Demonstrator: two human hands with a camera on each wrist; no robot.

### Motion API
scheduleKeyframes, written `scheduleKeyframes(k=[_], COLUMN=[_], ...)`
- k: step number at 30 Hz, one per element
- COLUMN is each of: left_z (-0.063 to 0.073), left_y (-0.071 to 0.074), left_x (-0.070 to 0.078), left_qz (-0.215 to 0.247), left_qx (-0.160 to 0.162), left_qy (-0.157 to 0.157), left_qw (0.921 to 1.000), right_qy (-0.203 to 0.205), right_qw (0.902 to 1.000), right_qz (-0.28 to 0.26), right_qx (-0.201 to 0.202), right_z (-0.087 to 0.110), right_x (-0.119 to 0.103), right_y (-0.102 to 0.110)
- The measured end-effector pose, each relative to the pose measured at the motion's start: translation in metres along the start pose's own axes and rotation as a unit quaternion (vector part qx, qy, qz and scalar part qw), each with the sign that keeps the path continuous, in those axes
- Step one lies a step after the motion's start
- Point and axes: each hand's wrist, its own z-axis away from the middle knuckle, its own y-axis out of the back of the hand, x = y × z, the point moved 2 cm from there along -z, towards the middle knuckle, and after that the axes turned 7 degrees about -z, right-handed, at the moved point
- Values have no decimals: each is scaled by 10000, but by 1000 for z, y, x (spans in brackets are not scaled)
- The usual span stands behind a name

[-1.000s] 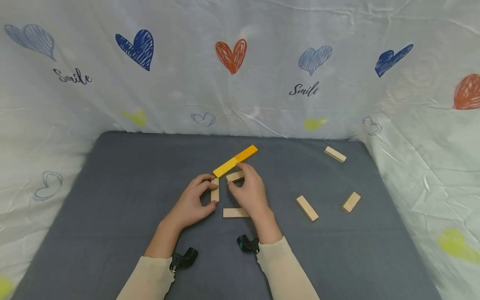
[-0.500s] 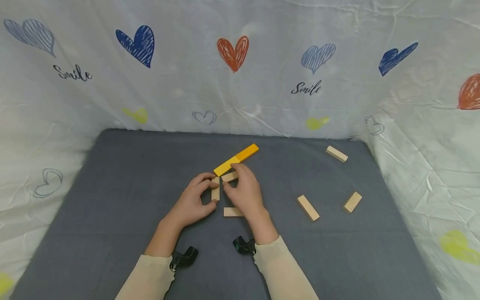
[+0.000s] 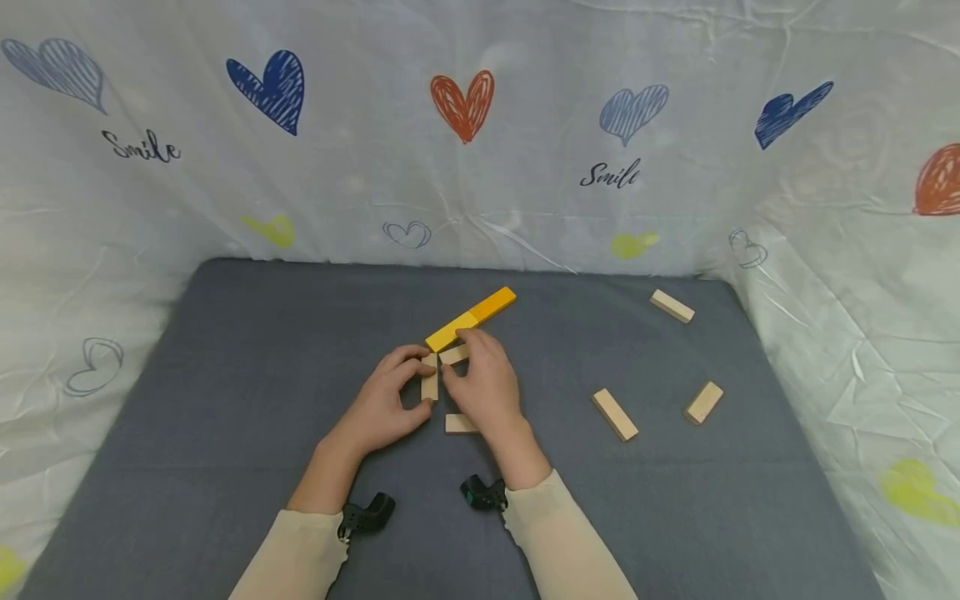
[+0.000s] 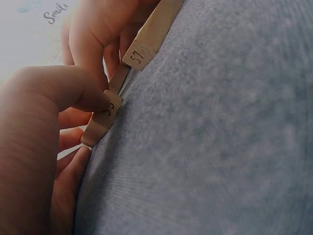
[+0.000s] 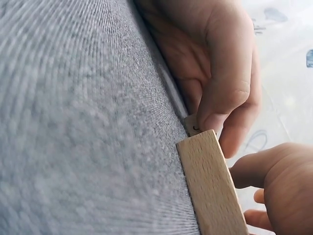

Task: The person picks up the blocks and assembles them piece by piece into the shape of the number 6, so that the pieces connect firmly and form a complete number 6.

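My left hand (image 3: pixel 386 400) pinches a plain wooden block (image 3: pixel 429 385) lengthwise, thumb on its near end and fingers at its far end. In the left wrist view the thumb presses the numbered end of this block (image 4: pixel 101 120). My right hand (image 3: pixel 489 383) pinches a second plain block (image 3: pixel 453 355), lying slantwise, its left end close beside the first block's far end. Just beyond lie a yellow block (image 3: pixel 448 332) and an orange block (image 3: pixel 492 306), end to end in a slanted line. Part of the yellow one is hidden by the right fingers.
Closer to me lies another plain block (image 3: pixel 460 424), partly covered by the right hand; its end marked 57 shows in the left wrist view. To the right, several loose blocks (image 3: pixel 615 415) lie scattered on the grey cloth (image 3: pixel 247 400). A heart-printed white curtain (image 3: pixel 525 100) stands behind.
My right hand has slid left with its block, narrowing the gap to the block under the left hand. The left hand has stayed in place.
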Motion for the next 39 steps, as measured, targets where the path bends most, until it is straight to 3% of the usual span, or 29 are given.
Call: scheduleKeyframes(k=[16, 30, 39], left_z=[0, -1, -1], left_y=[-1, -2, -1], left_x=[-1, -1, -1], left_qz=[7, -39, -90], left_qx=[19, 43, 35], left_qy=[-69, -87, -133], left_qw=[10000, 9999, 9999], right_qy=[179, 348, 423], right_qw=[9997, 9983, 9977], right_qz=[183, -338, -521], right_qx=[28, 308, -57], right_z=[1, 1, -5], right_x=[2, 5, 10], right_y=[1, 14, 23])
